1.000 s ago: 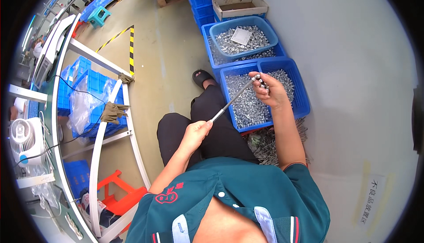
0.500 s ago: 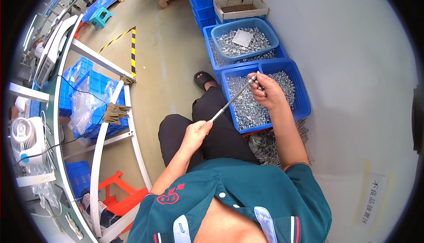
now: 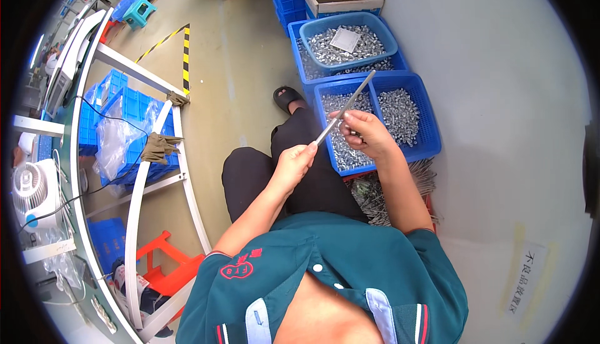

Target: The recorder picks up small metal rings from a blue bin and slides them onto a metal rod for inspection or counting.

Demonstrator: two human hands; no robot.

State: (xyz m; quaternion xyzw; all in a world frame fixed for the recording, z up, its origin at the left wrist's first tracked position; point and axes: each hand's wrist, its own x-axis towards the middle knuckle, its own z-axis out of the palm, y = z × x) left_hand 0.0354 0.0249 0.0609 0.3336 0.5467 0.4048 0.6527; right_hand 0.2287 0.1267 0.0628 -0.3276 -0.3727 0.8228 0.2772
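Note:
A long thin metal rod (image 3: pixel 360 91) slants up and to the right in front of my lap. My left hand (image 3: pixel 292 166) is closed around its lower end. Farther up, the thumb and fingers of my right hand (image 3: pixel 369 134) pinch around the middle of the rod; the other fingers curl in, and whether small parts sit in them is hidden. Beneath my right hand is a blue two-compartment basket (image 3: pixel 430 150). Small silvery metal parts (image 3: pixel 350 150) fill its left side, and similar metal pieces (image 3: pixel 399 116) lie in its right side.
Behind the basket stands a light-blue tub (image 3: pixel 304 28) of metal parts with a white card (image 3: pixel 344 39). Many thin rods (image 3: pixel 422 181) lie below the basket. A white wall (image 3: pixel 500 125) rises at right; a white-framed bench (image 3: pixel 134 219) and a red stool (image 3: pixel 169 275) are at left.
My right hand has slid down from the rod's far end to its middle, leaving the upper end bare. My left hand has risen slightly to the right, and the rod stands steeper.

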